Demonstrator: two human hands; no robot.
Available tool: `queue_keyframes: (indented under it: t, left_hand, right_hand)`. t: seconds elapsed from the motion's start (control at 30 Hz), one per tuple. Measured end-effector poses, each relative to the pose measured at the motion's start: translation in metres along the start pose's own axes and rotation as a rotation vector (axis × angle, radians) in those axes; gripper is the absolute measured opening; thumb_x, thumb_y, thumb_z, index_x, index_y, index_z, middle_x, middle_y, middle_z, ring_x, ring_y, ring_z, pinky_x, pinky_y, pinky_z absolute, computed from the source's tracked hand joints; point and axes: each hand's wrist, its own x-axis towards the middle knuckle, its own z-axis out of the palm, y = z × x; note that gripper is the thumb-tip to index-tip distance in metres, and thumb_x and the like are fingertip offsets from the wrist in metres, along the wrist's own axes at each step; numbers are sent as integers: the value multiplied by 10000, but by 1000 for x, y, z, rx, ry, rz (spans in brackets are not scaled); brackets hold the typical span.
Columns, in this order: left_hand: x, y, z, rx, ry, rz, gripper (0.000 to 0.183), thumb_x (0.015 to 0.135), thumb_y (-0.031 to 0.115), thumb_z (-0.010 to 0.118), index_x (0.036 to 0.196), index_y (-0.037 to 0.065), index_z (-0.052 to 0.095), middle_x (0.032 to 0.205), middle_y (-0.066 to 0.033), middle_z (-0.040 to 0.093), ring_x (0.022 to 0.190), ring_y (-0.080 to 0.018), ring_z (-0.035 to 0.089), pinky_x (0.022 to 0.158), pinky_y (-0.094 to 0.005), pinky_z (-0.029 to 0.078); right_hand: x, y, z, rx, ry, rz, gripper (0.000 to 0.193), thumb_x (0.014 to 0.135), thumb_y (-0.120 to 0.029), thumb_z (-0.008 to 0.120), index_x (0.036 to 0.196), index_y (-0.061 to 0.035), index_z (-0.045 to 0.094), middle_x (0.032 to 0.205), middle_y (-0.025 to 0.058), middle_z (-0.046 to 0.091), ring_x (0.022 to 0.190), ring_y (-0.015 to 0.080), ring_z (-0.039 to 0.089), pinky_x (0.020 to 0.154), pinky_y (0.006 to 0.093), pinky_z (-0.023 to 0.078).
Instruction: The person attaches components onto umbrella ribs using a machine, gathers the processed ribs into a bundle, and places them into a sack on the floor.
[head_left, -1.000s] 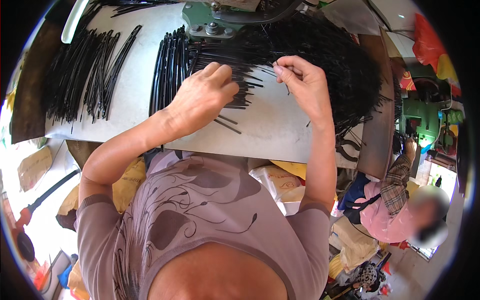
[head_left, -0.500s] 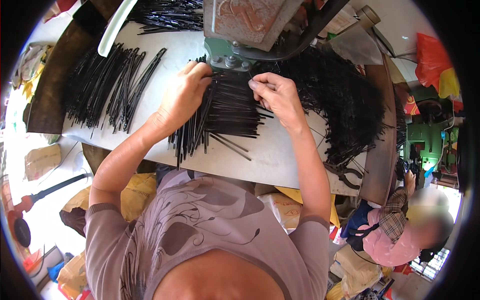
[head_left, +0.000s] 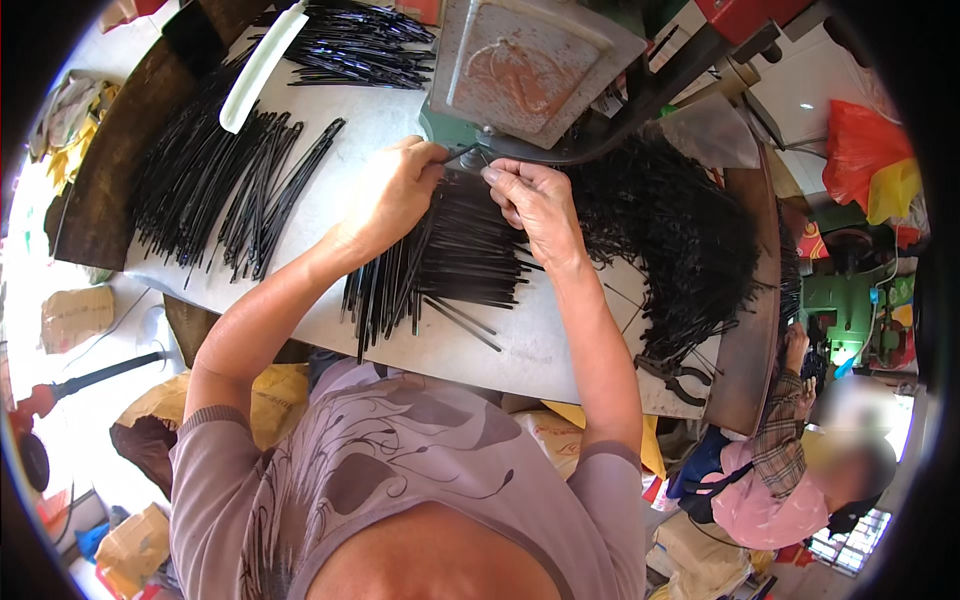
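Note:
My left hand [head_left: 398, 195] is closed in a pinch on a thin black rod, whose end pokes out toward the right at the green press [head_left: 440, 126]. Close beside it, my right hand [head_left: 535, 205] pinches a thin, dark piece too small to name; its tip meets the rod's end near the press. Below both hands lies a neat row of black rods [head_left: 475, 240] set crosswise. Another bundle of black rods [head_left: 385, 290], pointing toward me, rests under my left wrist.
Black rods [head_left: 200, 190] cover the table's left, with another pile [head_left: 365, 45] at the back. A tangled black heap [head_left: 690, 230] fills the right, near pliers [head_left: 680, 380]. A white curved strip [head_left: 262, 70] overhangs the left. A person [head_left: 765, 490] sits at a green machine [head_left: 838, 300].
My left hand has moved right and come away from the row with a rod. My right hand is slightly lower, and the two hands' fingertips are now closer together.

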Motion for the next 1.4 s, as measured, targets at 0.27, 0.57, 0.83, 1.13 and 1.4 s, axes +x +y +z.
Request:
queue_keyframes:
  t: [0.27, 0.57, 0.83, 1.13, 1.4]
  left_hand:
    - [4, -1, 5, -13, -21, -1, 157, 738, 25, 555, 882, -21, 594, 794, -157, 580, 729, -295, 576, 653, -317, 447]
    - [8, -5, 3, 32, -62, 24, 152, 737, 26, 557, 876, -20, 597, 784, -158, 577, 719, -303, 574, 651, -329, 448]
    - [1, 13, -6, 162, -118, 73, 140, 758, 76, 563, 864, -13, 585, 777, -153, 553, 700, -339, 550, 621, -353, 441]
    - [-26, 19, -7, 283, -167, 86, 192, 708, 181, 637, 738, 20, 537, 704, -118, 505, 617, -304, 545, 544, -368, 445]
    - [-26, 20, -5, 137, -221, -109, 139, 714, 128, 524, 700, -9, 505, 746, -194, 542, 664, -378, 532, 611, -435, 422]
  right_hand:
    - [2, -2, 1, -10, 18, 7, 106, 791, -107, 578, 794, 0, 575, 564, -34, 438, 448, 9, 331, 380, 147, 241]
    - [2, -2, 3, -9, 24, 6, 101, 790, -102, 572, 767, -4, 572, 556, -31, 438, 430, 9, 323, 366, 149, 230]
    - [-1, 0, 3, 7, 12, 59, 134, 805, -139, 566, 793, -6, 571, 567, -22, 448, 434, 18, 335, 372, 154, 222]
    - [11, 0, 1, 154, -145, 73, 162, 825, -156, 552, 826, 5, 570, 591, -14, 468, 445, 21, 349, 392, 155, 250]
    - [-9, 1, -18, 189, 104, 86, 184, 789, -166, 580, 839, 11, 586, 608, 30, 507, 419, 48, 394, 361, 172, 275]
